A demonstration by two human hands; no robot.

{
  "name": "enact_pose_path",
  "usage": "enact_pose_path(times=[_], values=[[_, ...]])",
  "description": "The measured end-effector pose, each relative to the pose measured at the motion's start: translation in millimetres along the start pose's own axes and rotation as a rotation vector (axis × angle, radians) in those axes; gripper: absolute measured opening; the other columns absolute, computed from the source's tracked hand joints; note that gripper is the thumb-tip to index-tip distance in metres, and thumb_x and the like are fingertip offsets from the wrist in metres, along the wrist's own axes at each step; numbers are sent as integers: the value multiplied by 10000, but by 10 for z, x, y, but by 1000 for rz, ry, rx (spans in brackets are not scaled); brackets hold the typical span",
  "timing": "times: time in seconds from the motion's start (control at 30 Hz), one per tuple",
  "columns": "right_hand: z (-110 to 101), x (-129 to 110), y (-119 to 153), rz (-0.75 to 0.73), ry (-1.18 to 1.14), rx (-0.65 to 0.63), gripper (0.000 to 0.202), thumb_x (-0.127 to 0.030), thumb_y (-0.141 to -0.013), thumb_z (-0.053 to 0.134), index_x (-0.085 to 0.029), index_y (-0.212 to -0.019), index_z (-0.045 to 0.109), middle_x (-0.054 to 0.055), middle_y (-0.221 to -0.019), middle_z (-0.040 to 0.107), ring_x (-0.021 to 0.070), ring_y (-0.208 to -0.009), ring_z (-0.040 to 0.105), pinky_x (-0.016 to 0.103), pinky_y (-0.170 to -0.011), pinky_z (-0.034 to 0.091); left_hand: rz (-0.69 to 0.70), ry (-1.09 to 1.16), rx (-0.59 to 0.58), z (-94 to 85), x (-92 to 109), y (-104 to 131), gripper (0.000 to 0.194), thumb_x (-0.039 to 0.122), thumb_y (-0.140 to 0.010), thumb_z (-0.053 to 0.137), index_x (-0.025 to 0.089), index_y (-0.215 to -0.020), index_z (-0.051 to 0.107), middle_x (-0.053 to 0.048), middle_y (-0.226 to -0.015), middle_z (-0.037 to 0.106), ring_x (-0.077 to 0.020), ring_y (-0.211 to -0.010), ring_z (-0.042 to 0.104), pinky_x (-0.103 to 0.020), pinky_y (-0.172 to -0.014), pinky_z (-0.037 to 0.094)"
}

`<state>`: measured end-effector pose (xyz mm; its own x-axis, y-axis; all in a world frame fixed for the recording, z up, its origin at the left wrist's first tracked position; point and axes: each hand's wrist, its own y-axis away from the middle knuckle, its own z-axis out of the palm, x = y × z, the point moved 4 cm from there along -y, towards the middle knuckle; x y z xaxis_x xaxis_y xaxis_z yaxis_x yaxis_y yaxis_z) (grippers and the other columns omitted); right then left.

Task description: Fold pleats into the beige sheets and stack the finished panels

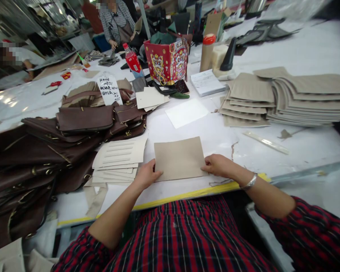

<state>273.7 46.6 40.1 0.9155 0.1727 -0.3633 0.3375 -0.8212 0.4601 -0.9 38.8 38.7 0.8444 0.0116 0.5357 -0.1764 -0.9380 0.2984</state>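
The left hand (146,175) and right hand (218,165) pinch the tan sheet (179,158) by its near corners. Hold it softly, pulling both sides evenly, so it does not bend.

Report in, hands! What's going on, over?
Left hand, right hand: both holding tan rectangular sheet by its sides. Nothing lying on it. Cream card stack beside left hand.

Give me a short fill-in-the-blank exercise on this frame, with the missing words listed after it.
Both hands, left and right, hold the edges of one beige ____.
The bottle with the red cap stands to the ____ of the red patterned box.
The bracelet is on the ____ wrist.
The strip along the table's near edge is ____.

Missing words: sheet; left; right; yellow
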Motion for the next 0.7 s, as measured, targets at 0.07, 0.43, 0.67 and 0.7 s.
enact_pose_path(times=[0.07, 0.43, 0.67, 0.7], values=[[-2, -5, -4, 0, 3, 4, 265, -383, -746, 500, -167, -627, 594, 27, -565, 592, 121, -514, 507, 230, -492, 284, 31, -28, 2, 13, -2, 9, 312, 290, -689, 579, 192, -985, 564, -19, -870, 641, -187, -766, 578, -274, -668, 428], [19, 18, -26, 6, 31, 6, 266, -391, -740, 507, -165, -682, 635, 45, -630, 629, 138, -571, 540, 229, -500, 302, 81, -186, 57, 55, 5, 97, 384, 286, -746, 552, 160, -1101, 474, -42, -820, 626, -208, -738, 590, -296, -638, 441], [-80, -34, -12, -16, 116, -21, 289, -383, -733, 512, -160, -816, 677, 89, -813, 673, 181, -718, 586, 238, -555, 345, 564, -468, 526, 239, 411, 364, 583, 190, -814, 497, 198, -1351, 270, -142, -1321, 411, -310, -1239, 325, -492, -975, 287], [-89, -41, -8, -18, 121, -29, 296, -380, -733, 509, -156, -827, 678, 96, -823, 674, 186, -725, 589, 240, -562, 351, 710, -473, 487, 358, 540, 380, 550, 164, -829, 464, 205, -1347, 284, -127, -1318, 422, -289, -1250, 314, -474, -988, 282]])
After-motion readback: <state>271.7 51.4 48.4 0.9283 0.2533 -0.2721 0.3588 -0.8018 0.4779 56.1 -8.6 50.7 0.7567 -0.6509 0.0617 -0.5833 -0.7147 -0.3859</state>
